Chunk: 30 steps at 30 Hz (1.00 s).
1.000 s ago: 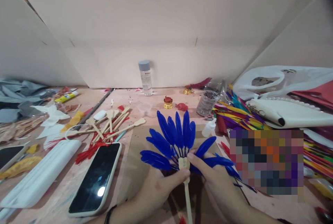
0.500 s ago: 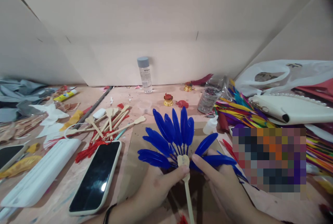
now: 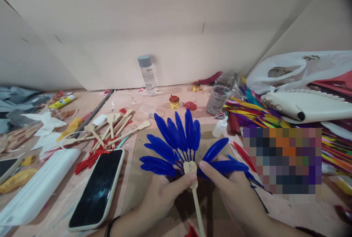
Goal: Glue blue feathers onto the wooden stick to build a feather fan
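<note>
Blue feather fan [image 3: 181, 145] pinched by both hands (left hand [image 3: 161, 200], right hand [image 3: 233, 196]).

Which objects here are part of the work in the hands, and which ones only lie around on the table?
In use: left hand, right hand, wooden stick, blue feathers.

Lying about: phone, spare wooden sticks, clear bottle, coloured feathers, white case.

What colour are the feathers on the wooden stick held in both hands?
Deep blue feathers, on the pale wooden stick; head view.

Two hands [image 3: 162, 200], one feather fan [image 3: 181, 145], two phones [image 3: 96, 189], one clear bottle [image 3: 147, 75], one white case [image 3: 38, 187].
</note>
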Each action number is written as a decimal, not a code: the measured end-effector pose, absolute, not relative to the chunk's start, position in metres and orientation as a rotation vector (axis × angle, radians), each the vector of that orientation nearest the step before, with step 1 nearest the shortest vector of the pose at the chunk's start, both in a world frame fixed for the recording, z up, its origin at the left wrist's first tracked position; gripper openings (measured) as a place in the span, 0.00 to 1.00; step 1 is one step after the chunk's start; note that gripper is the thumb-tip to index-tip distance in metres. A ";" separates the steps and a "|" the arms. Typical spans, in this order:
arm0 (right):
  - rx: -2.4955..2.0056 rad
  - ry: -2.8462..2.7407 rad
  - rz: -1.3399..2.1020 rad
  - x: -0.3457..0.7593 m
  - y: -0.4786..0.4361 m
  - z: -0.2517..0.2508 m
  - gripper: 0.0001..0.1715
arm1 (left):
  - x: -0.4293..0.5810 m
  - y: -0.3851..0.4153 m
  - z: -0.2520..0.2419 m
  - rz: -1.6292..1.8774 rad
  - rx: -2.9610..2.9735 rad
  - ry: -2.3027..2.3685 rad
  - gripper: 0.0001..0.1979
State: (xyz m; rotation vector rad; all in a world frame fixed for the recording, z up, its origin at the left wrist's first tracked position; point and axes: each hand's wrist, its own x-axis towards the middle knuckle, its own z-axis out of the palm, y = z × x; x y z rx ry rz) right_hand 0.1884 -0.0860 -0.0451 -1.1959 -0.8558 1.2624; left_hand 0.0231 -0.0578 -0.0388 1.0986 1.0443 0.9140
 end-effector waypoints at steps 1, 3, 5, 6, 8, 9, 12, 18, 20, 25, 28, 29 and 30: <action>-1.193 -0.849 1.266 0.189 -0.086 -0.047 0.14 | 0.023 -0.058 -0.041 0.920 1.104 1.034 0.11; -1.186 -0.833 1.294 0.189 -0.086 -0.051 0.14 | 0.023 -0.057 -0.045 0.925 1.119 1.030 0.11; -1.184 -0.815 1.330 0.189 -0.085 -0.053 0.15 | 0.023 -0.057 -0.046 0.929 1.122 1.043 0.11; -1.185 -0.804 1.340 0.189 -0.085 -0.054 0.16 | 0.023 -0.056 -0.046 0.929 1.121 1.048 0.11; -1.173 -0.780 1.353 0.189 -0.086 -0.055 0.16 | 0.024 -0.056 -0.045 0.928 1.120 1.046 0.11; -1.161 -0.767 1.364 0.189 -0.086 -0.055 0.16 | 0.024 -0.056 -0.045 0.929 1.121 1.043 0.11; -1.123 -0.752 1.404 0.191 -0.086 -0.057 0.15 | 0.023 -0.056 -0.046 0.938 1.129 1.027 0.12; -1.138 -0.783 1.390 0.194 -0.085 -0.060 0.14 | 0.024 -0.056 -0.047 0.897 1.105 1.019 0.17; -1.162 -0.775 1.380 0.194 -0.085 -0.059 0.16 | 0.023 -0.056 -0.046 0.882 1.050 1.000 0.20; -1.195 -0.795 1.329 0.195 -0.084 -0.057 0.17 | 0.023 -0.055 -0.042 0.899 0.950 0.924 0.23; -1.213 -0.801 1.292 0.194 -0.084 -0.058 0.16 | 0.024 -0.055 -0.040 0.935 0.931 0.943 0.23; -1.224 -0.802 1.298 0.194 -0.084 -0.058 0.16 | 0.025 -0.055 -0.039 0.939 0.938 0.952 0.23; -1.236 -0.805 1.316 0.193 -0.084 -0.058 0.17 | 0.025 -0.055 -0.038 0.942 0.947 0.958 0.22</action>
